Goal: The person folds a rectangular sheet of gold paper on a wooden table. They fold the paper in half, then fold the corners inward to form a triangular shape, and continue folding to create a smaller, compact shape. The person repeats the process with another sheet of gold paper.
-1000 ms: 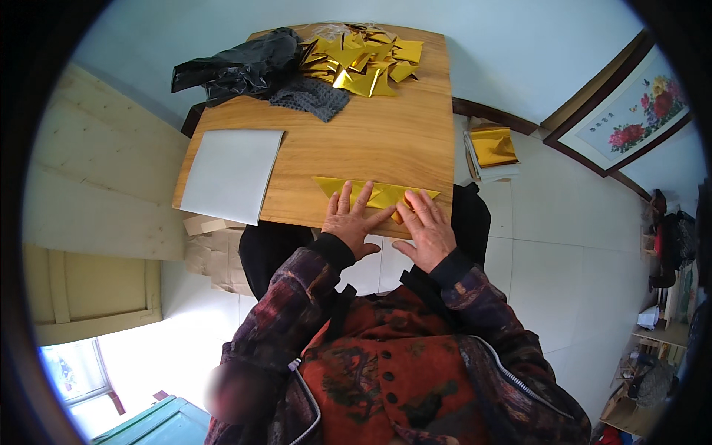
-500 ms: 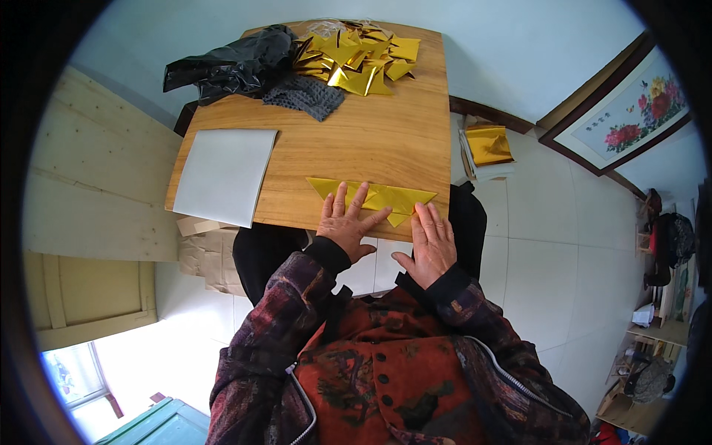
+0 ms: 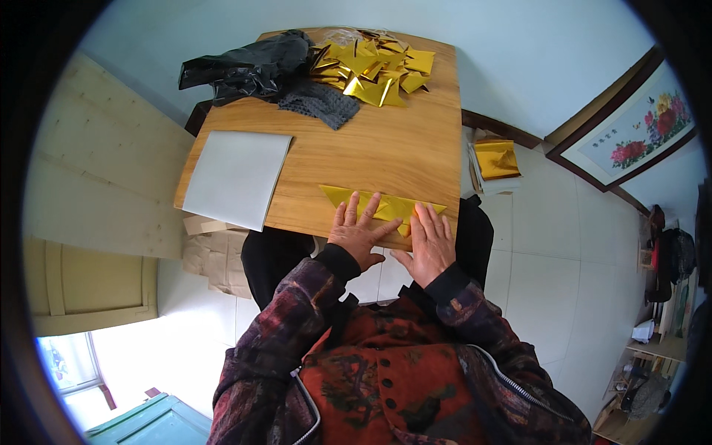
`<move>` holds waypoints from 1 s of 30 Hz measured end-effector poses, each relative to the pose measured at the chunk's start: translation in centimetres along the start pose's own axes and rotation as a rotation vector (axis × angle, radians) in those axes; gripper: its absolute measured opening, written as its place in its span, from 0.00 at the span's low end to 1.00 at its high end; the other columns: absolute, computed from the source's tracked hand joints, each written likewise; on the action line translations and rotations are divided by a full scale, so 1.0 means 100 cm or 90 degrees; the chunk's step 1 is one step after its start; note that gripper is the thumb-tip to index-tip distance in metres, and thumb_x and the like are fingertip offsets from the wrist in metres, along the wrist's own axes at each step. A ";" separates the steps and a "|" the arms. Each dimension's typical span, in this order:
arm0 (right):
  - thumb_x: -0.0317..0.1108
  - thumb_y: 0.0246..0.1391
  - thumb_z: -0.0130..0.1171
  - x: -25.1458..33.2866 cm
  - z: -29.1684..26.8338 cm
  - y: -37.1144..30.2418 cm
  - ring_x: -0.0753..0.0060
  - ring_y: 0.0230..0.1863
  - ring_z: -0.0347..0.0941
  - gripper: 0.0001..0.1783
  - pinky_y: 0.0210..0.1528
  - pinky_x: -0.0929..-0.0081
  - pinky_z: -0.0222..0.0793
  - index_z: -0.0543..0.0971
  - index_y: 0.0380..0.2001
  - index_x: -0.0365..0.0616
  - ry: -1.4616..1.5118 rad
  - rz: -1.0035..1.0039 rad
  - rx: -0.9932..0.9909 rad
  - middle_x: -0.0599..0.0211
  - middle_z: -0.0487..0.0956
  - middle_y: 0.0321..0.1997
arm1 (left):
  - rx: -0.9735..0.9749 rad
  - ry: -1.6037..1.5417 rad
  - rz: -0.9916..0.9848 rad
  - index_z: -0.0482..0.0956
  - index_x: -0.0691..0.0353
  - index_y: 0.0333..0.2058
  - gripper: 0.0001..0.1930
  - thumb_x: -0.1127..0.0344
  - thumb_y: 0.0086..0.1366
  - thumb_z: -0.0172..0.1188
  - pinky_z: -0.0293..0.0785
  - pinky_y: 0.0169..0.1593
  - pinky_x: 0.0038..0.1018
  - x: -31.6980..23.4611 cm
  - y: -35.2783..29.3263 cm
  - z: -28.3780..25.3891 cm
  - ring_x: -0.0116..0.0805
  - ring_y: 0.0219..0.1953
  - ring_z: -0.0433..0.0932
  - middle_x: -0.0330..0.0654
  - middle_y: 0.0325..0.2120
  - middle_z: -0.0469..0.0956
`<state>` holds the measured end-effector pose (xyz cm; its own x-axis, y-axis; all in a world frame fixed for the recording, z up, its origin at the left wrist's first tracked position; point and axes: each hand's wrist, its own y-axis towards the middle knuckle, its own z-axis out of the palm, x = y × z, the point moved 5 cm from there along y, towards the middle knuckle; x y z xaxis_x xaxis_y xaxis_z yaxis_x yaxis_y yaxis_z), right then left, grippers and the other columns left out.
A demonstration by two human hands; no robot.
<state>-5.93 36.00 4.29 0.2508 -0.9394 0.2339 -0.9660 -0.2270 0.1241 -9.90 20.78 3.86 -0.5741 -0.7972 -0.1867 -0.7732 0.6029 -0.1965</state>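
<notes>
A folded sheet of gold foil paper [image 3: 337, 195] lies flat near the front edge of the wooden table [image 3: 386, 152]. It forms a long strip with pointed ends, and a small tip points toward me. My left hand [image 3: 360, 236] rests on its middle with the fingers spread. My right hand [image 3: 430, 245] lies on its right part, fingers stretched out and close together. Both hands press from above and grip nothing. The fingers hide part of the folds.
At the table's back lie a pile of folded gold foil pieces [image 3: 374, 70], a black plastic bag [image 3: 259, 70] and a dark grey knitted cloth [image 3: 319, 104]. A stack of silvery-white sheets [image 3: 236, 178] is at the left. More gold paper [image 3: 497, 159] sits beyond the right edge.
My right hand has slid slightly left over the foil paper and covers more of it. The left hand keeps its place on the strip. The whole view has shifted a little.
</notes>
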 end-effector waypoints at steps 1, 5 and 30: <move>0.53 0.47 0.67 0.003 0.003 0.008 0.54 0.74 0.48 0.46 0.70 0.48 0.45 0.63 0.63 0.37 0.035 -0.028 -0.002 0.56 0.57 0.72 | -0.005 -0.004 0.002 0.56 0.25 0.67 0.43 0.43 0.53 0.67 0.40 0.70 0.56 0.000 0.000 0.000 0.63 0.72 0.37 0.47 0.72 0.38; 0.52 0.51 0.63 0.010 0.014 0.030 0.55 0.73 0.50 0.43 0.70 0.49 0.46 0.63 0.63 0.39 0.109 -0.108 -0.015 0.59 0.58 0.72 | 0.016 -0.010 -0.007 0.57 0.27 0.67 0.43 0.43 0.53 0.68 0.40 0.70 0.56 0.001 0.002 0.000 0.64 0.72 0.36 0.46 0.72 0.38; 0.56 0.46 0.66 0.007 0.023 0.027 0.61 0.76 0.42 0.52 0.73 0.51 0.40 0.57 0.68 0.43 0.056 -0.102 0.038 0.64 0.50 0.76 | -0.153 -0.093 -0.318 0.55 0.53 0.68 0.39 0.44 0.64 0.55 0.38 0.71 0.50 0.100 -0.017 -0.002 0.37 0.73 0.45 0.37 0.71 0.49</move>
<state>-8.50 34.17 2.59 0.4031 -0.8645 0.3002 -0.9149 -0.3887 0.1092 -14.35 11.78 2.54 -0.0927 -0.9606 -0.2621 -0.9905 0.1158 -0.0741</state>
